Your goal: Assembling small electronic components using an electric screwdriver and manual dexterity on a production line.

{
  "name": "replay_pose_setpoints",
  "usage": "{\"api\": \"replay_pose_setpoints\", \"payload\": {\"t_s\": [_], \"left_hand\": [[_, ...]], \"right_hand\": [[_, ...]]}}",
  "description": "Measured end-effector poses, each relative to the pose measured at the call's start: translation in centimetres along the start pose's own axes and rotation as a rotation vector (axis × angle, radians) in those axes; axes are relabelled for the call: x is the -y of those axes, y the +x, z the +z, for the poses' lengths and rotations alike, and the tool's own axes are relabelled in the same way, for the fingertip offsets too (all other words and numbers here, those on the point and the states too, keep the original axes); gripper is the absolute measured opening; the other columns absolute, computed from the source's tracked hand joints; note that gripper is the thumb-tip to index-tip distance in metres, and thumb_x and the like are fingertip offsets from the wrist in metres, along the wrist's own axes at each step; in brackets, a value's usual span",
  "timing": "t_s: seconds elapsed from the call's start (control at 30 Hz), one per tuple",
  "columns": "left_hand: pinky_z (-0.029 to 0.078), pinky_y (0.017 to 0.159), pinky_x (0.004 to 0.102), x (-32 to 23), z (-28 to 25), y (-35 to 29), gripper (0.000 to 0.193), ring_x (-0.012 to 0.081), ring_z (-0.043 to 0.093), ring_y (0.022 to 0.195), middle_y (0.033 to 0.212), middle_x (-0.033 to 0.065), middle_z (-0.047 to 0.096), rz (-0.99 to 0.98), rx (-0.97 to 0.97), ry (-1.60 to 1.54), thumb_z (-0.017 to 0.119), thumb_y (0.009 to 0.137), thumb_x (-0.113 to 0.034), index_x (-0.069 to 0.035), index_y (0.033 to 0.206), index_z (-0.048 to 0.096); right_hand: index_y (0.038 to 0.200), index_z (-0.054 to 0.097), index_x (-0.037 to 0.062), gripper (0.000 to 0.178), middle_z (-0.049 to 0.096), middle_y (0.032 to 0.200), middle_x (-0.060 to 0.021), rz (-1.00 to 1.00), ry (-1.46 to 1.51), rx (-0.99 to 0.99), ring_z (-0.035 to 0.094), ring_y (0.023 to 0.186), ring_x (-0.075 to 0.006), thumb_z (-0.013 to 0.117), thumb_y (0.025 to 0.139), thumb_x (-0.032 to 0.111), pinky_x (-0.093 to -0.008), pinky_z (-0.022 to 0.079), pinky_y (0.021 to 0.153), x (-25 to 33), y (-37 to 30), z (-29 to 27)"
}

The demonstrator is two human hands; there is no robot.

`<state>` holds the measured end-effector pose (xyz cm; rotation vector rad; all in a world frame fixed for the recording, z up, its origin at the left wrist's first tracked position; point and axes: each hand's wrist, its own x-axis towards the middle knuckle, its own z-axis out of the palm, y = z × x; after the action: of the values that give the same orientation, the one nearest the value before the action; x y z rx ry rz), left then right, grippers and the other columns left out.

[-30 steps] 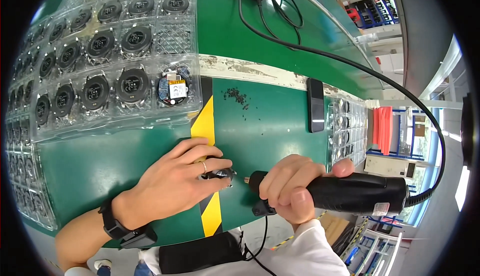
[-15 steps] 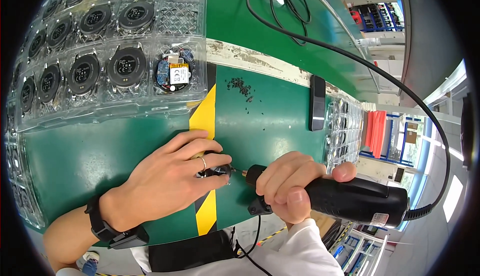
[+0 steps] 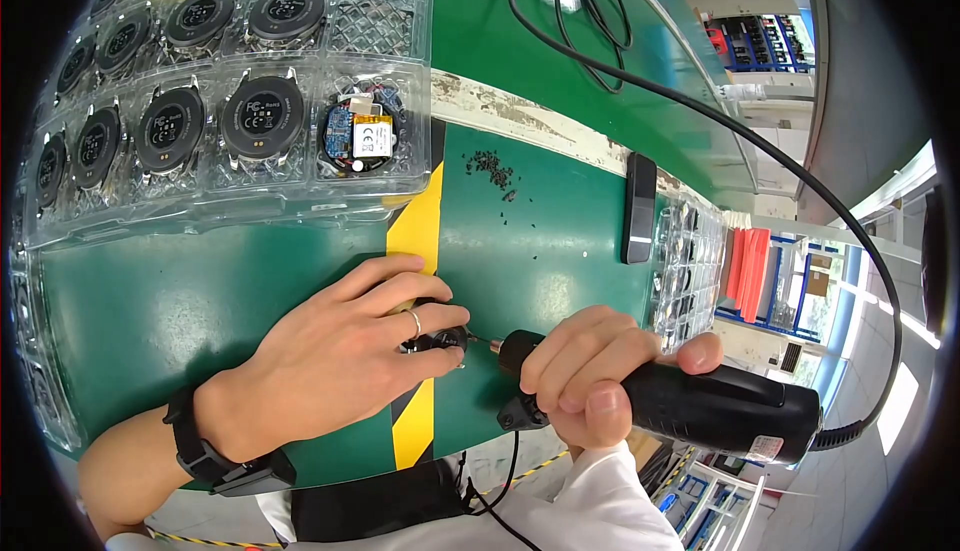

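My left hand (image 3: 335, 356) is closed around a small black watch case (image 3: 447, 341), pressing it on the green mat by the yellow and black tape; the fingers cover most of it. My right hand (image 3: 585, 376) grips a black corded electric screwdriver (image 3: 720, 406), held almost level. Its thin bit (image 3: 484, 339) points left and meets the right edge of the watch case; whether it sits in a screw is too small to tell. Beyond the hands lies a scatter of tiny black screws (image 3: 492, 171).
At the far left stands a clear plastic tray (image 3: 280, 201) of black watch backs (image 3: 262, 119), with one open watch (image 3: 362, 138) showing its board and battery. A black phone (image 3: 639, 208) lies right of the screws, near another clear tray (image 3: 685, 281). The screwdriver cable (image 3: 700, 106) arches overhead.
The view has shifted slightly, so the tray and the table sit a little further right. Both hands keep their grips, and the bit stays at the edge of the watch case.
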<state>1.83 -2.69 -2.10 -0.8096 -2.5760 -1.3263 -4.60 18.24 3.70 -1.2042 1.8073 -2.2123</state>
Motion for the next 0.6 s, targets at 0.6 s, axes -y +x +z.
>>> {"api": "replay_pose_setpoints", "payload": {"t_s": [0.6], "left_hand": [[0.047,0.108,0.0403,0.1,0.07,-0.1,0.024,0.0221,0.061,0.118,0.119,-0.003,0.07,-0.001,0.006,0.008,0.078,0.08,-0.018,-0.021,0.104,0.08]], "right_hand": [[0.125,0.039,0.0168,0.043,0.057,0.061,-0.0037,0.018,-0.003,0.012,0.054,0.038,-0.0181,0.071,0.096,0.009,-0.0343,0.053,0.037,-0.12,0.17,0.3]]}}
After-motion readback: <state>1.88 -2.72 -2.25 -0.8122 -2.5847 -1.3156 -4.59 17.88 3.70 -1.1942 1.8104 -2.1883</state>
